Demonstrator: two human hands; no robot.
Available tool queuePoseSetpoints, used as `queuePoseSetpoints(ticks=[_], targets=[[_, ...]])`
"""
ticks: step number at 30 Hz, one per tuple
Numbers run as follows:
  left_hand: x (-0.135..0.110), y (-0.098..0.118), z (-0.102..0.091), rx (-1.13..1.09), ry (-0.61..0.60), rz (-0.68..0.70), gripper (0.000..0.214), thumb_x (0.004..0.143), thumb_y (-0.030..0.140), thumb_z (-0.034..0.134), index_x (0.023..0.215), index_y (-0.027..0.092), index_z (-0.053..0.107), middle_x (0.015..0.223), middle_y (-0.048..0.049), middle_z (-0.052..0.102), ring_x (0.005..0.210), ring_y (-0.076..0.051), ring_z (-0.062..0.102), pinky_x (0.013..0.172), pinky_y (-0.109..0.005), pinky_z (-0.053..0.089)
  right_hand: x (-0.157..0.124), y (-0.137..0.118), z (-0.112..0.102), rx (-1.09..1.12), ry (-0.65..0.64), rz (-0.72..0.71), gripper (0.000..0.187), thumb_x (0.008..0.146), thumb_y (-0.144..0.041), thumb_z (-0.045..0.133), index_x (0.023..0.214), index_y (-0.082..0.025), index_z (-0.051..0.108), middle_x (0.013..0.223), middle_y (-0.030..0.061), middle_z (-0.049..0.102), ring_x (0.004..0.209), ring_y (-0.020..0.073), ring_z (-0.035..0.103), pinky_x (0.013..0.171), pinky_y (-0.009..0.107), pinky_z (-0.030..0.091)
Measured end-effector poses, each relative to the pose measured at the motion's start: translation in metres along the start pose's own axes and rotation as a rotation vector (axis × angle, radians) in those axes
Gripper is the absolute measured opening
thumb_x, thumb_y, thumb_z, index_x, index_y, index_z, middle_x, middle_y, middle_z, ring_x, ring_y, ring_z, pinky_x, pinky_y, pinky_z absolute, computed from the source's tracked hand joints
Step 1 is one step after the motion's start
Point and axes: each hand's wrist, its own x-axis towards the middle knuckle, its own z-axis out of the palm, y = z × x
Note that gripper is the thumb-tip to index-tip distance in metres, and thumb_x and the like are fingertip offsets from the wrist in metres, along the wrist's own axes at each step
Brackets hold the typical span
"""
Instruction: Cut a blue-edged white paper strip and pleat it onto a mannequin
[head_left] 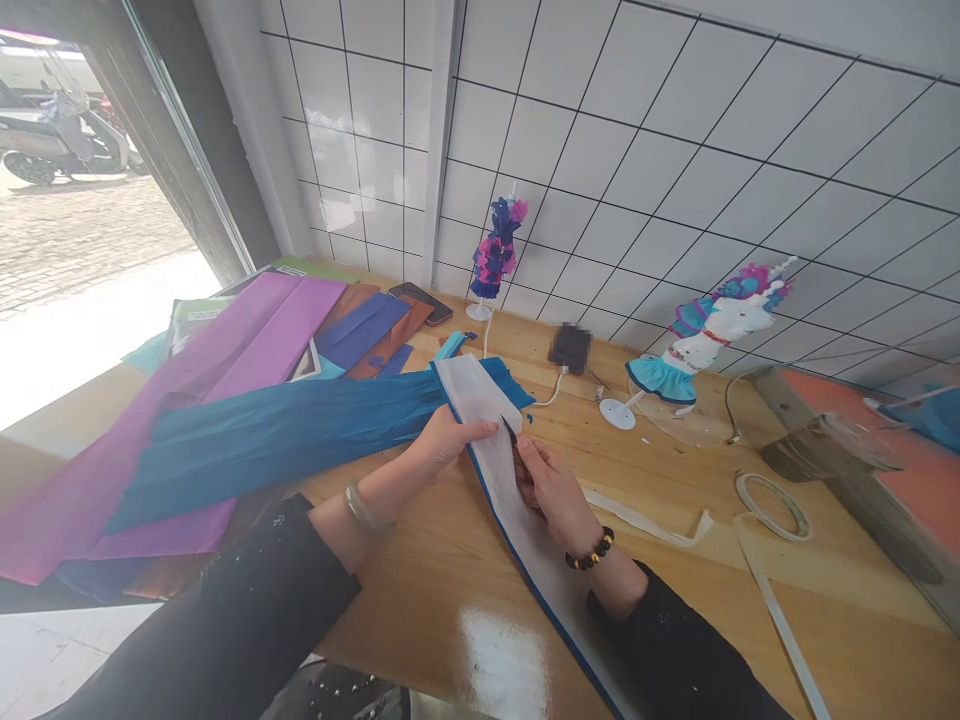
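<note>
A long white strip of paper with a blue edge (480, 400) runs from the table's middle toward me. My left hand (446, 437) pinches its left side, thumb on top, fingers closed on the paper. My right hand (551, 490) is closed around small scissors (513, 440) whose dark blades point up into the strip. A long sheet of blue crepe paper (277, 435) lies left of my hands, over purple sheets (247, 345).
Two small mannequins in paper dresses stand at the back, one (495, 250) by the wall, one (705, 345) leaning right. A phone (421, 300), a dark adapter (570, 347), a tape ring (772, 505), white cut strips (652, 525) and a tape dispenser (832, 455) lie on the wooden table (420, 570).
</note>
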Motion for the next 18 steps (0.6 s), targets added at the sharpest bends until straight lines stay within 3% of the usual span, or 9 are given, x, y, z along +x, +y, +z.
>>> queuePoseSetpoints(ticks=[18], targets=[[0.0008, -0.0013, -0.0025, 0.021, -0.028, -0.003, 0.043, 0.051, 0.024, 0.084, 0.089, 0.012, 0.069, 0.094, -0.0118, 0.072, 0.1, -0.033, 0.062, 0.089, -0.045, 0.046, 0.0008, 0.0004, -0.0009, -0.011, 0.002, -0.02, 0.05, 0.072, -0.068, 0.05, 0.061, -0.022, 0.034, 0.048, -0.0098, 0.026, 0.037, 0.0043, 0.019, 0.035, 0.02, 0.012]])
